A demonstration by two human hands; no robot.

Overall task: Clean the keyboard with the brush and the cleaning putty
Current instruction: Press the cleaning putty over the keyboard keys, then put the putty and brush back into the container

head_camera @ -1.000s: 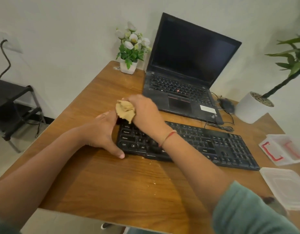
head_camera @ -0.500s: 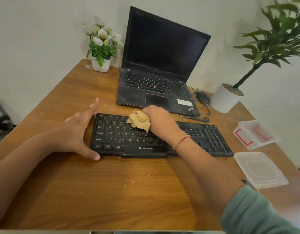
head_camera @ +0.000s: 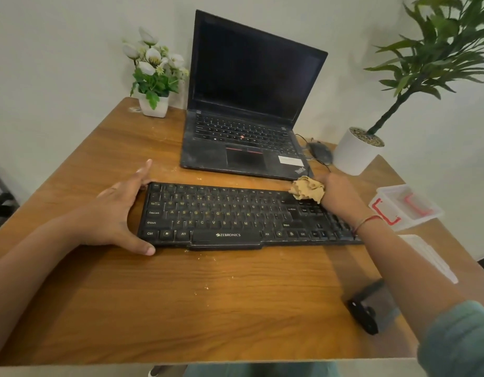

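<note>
A black Zebronics keyboard point(head_camera: 230, 216) lies across the middle of the wooden desk point(head_camera: 181, 300), dusted with pale crumbs. My left hand point(head_camera: 118, 213) is spread against its left end, thumb at the front corner and fingers at the back corner. My right hand point(head_camera: 341, 197) presses a tan lump of cleaning putty point(head_camera: 307, 189) onto the upper right part of the keyboard. A dark brush-like tool point(head_camera: 364, 312) lies on the desk near the front right, partly hidden by my right forearm.
An open black laptop point(head_camera: 246, 110) stands behind the keyboard. A white pot of flowers point(head_camera: 153, 77) is at the back left; a mouse point(head_camera: 321, 152) and a potted plant point(head_camera: 356, 152) are at the back right. A clear container point(head_camera: 406, 208) and its lid point(head_camera: 431, 257) sit at the right edge. Crumbs dot the desk.
My right hand has carried the putty from the keyboard's left end across to its upper right. My left hand has stayed braced at the left end. The camera view shifted.
</note>
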